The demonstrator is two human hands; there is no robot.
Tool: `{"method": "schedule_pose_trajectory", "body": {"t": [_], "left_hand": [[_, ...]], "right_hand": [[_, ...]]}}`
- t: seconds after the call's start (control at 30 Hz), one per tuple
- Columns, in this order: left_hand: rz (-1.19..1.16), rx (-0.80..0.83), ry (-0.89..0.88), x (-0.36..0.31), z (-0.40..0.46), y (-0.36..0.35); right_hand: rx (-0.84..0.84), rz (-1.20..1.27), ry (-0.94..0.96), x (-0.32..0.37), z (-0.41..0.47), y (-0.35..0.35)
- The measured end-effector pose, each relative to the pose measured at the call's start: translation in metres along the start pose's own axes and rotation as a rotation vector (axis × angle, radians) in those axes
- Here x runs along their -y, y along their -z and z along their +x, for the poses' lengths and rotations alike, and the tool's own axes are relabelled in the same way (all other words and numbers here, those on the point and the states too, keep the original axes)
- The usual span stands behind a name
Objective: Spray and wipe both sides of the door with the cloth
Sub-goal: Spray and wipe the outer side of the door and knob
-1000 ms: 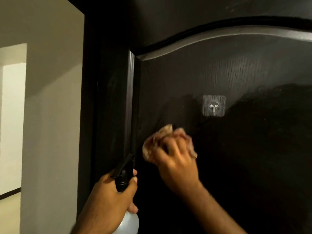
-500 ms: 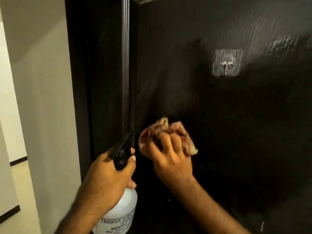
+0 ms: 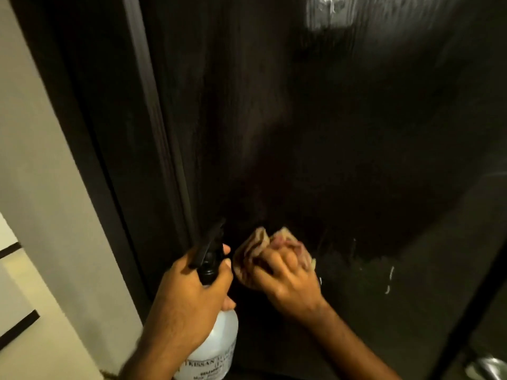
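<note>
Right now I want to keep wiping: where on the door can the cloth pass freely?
Free: the dark door between the hook above and the cloth below, and rightwards past the streaks. Crowded: left, where the bottle and left hand sit beside the right hand.

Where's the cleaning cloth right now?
In the head view, the cloth is bunched in the right hand, low on the dark door, just right of the spray bottle that the left hand grips.
</note>
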State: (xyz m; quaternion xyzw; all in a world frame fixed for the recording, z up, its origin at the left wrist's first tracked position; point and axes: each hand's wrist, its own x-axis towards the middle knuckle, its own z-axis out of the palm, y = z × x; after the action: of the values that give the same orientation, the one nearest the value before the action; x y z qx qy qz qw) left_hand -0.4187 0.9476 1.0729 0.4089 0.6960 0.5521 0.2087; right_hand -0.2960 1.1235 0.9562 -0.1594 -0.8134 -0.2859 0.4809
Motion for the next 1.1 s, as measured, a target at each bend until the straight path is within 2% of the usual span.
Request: {"method": "schedule_pose_trajectory", "body": {"t": [0.13, 0.23, 0.3, 0.37, 0.53, 0.63, 0.67, 0.73, 0.83, 0.9, 0.97, 1.1], "left_hand": [[0.009, -0.021, -0.069, 0.008, 0.003, -0.010], [0.011, -0.024, -0.107, 0.014, 0.002, -0.019], [-0.008, -0.018, -0.098, 0.017, 0.000, -0.023], [-0.007, 0.003, -0.081, 0.022, -0.002, -0.029], [0.008, 0.049, -0.062, 0.031, -0.011, -0.038], [0.041, 0.083, -0.056, 0.039, -0.016, -0.046], [0.042, 0.093, -0.052, 0.041, -0.019, -0.049], [0.023, 0.110, -0.047, 0.044, -0.021, -0.057], [-0.001, 0.102, -0.041, 0.051, -0.022, -0.065], [-0.006, 0.109, -0.044, 0.055, -0.022, -0.069], [-0.013, 0.123, -0.050, 0.055, -0.021, -0.073], [-0.020, 0.134, -0.068, 0.053, -0.018, -0.081]], "right_hand": [[-0.267, -0.149, -0.214, -0.046, 0.062, 0.047], [-0.323, -0.174, -0.362, -0.052, 0.071, 0.049], [-0.317, -0.141, -0.342, -0.040, 0.055, 0.039], [-0.204, -0.081, -0.230, -0.017, 0.015, 0.023], [0.227, 0.003, 0.067, 0.023, -0.123, -0.014], [0.380, 0.030, 0.158, 0.007, -0.131, -0.003], [0.353, 0.037, 0.149, -0.001, -0.119, 0.005], [0.170, 0.019, 0.052, -0.027, -0.082, 0.027], [-0.148, -0.091, -0.204, -0.075, -0.013, 0.073], [-0.285, -0.162, -0.417, -0.098, 0.019, 0.092], [-0.342, -0.190, -0.576, -0.100, 0.030, 0.094], [-0.240, -0.179, -0.481, -0.066, -0.014, 0.064]]}}
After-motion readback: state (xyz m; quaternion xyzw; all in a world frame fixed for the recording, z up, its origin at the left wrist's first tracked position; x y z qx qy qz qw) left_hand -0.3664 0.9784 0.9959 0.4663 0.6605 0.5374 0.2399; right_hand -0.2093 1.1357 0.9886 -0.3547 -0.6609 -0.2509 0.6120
